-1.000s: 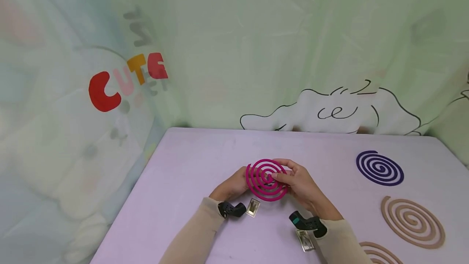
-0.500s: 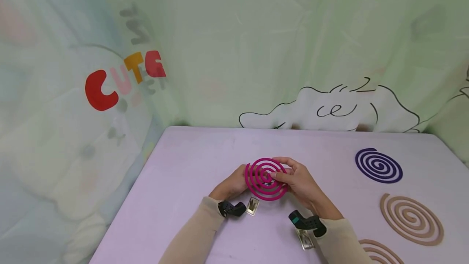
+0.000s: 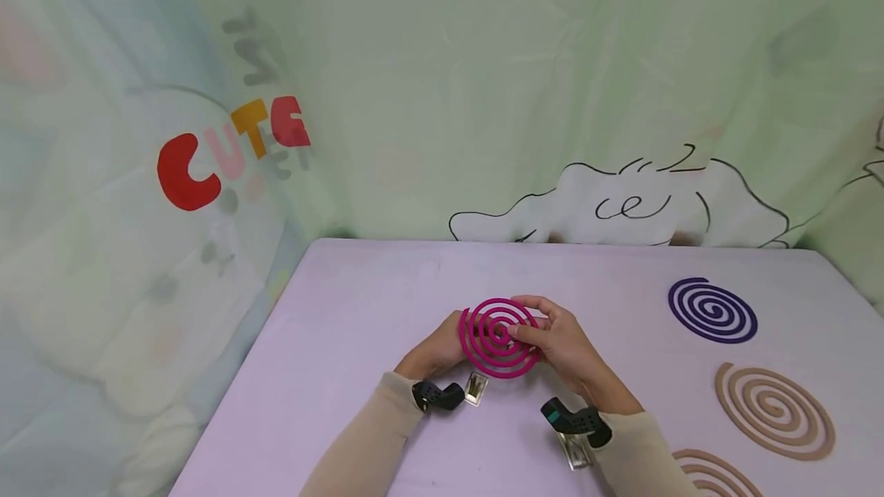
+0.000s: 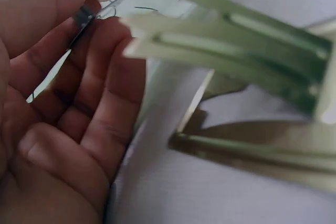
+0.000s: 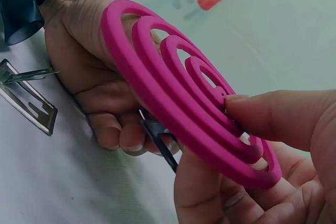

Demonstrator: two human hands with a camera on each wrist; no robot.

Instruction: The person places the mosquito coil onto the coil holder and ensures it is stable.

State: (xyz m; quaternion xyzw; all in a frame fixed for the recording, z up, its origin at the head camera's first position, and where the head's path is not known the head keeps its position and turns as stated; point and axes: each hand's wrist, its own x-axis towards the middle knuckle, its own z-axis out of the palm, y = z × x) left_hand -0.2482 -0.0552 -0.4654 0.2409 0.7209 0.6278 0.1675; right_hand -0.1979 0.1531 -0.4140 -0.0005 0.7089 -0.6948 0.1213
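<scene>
My right hand (image 3: pixel 562 340) pinches a pink mosquito coil (image 5: pixel 178 129) near its centre, thumb on the near face and fingers behind. The coil is tilted up off the table. Behind it, partly hidden by its rings, my left hand (image 3: pixel 439 345) has curled fingers and holds a small metal coil stand (image 5: pixel 157 127). In the left wrist view a bit of that stand shows between the thumb and fingers. Whether the stand's tip meets the coil's centre is hard to see.
Two more metal coil stands, one (image 3: pixel 476 389) by the left wrist and another (image 3: pixel 575 453) under the right wrist, lie on the white table (image 3: pixel 345 290). To the right lie a dark purple coil (image 3: pixel 716 314), a tan coil (image 3: pixel 773 406) and a second tan coil cut off below.
Both hands keep nearly the same pose around the pink coil. The whole head view has shifted slightly left.
</scene>
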